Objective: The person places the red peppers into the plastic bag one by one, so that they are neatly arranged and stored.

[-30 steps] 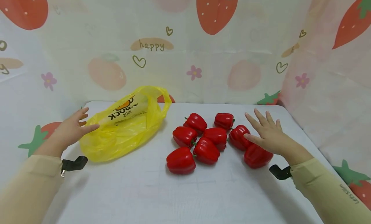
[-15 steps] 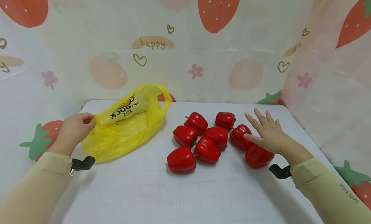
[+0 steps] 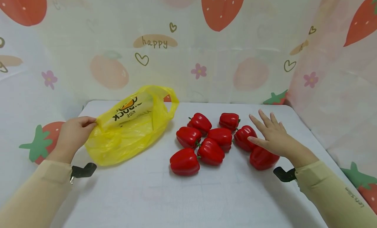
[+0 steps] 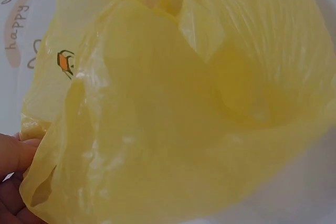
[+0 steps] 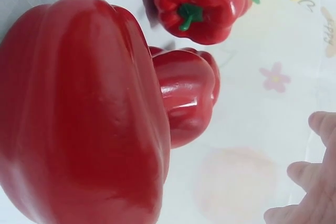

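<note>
My left hand [image 3: 73,134] pinches the left edge of a yellow plastic bag [image 3: 129,136] between thumb and fingers. The bag lies on its side with a loop handle at its upper right, and dark print shows on it. In the left wrist view the thin yellow plastic [image 4: 157,114] fills most of the picture. With fingers spread, my right hand [image 3: 275,138] hovers over the right end of a group of red bell peppers, holding nothing. Nearest to it are one bell pepper [image 3: 263,158] partly hidden below the hand and another [image 3: 243,138] just left of it.
Several more red bell peppers lie mid-table, including a front one [image 3: 184,161] and a back one [image 3: 229,121]. They rest on a white table [image 3: 141,198]. A printed cloth backdrop [image 3: 182,70] stands behind and along both sides.
My left hand has moved right, closed its fingers and taken hold of the bag's edge. Lately the bag has shifted slightly to the right. My right hand stays nearly still.
</note>
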A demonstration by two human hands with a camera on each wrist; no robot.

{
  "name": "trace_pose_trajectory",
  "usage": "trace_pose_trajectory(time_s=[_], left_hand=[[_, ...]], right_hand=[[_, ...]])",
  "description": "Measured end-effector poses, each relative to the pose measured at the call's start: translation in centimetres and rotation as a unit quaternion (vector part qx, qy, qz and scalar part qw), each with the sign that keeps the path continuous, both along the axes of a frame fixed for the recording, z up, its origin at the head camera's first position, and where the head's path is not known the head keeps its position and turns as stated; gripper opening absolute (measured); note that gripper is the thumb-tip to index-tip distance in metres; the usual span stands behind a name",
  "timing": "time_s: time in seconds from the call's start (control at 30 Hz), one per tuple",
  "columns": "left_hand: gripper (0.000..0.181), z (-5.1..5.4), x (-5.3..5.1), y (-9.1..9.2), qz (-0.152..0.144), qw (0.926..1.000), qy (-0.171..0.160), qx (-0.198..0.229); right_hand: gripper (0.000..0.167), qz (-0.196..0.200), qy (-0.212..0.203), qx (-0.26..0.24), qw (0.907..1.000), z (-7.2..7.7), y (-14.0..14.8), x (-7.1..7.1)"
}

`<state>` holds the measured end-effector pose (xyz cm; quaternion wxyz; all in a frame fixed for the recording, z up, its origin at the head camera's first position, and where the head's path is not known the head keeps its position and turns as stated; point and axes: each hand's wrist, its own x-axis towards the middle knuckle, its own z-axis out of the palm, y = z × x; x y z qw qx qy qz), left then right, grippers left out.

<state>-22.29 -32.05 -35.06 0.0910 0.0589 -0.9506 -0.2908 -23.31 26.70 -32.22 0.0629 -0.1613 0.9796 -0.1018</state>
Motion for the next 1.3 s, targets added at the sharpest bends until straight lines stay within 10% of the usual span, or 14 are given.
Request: trace_pose_trajectory(time_s=[0.77, 1.3], left_hand=[[0.04, 0.1, 0.7, 0.0, 0.019, 0.9997, -0.014, 0.011], [0.039, -0.2, 0.3, 0.1, -0.001, 0.9998, -0.014, 0.013]], right_hand=[[0.089, -0.008, -0.041, -0.157, 0.9867, -1.8, 2.8, 1.0], [0.093, -0.025, -0.145, -0.289, 0.9459, -4.4, 5.2, 1.5]])
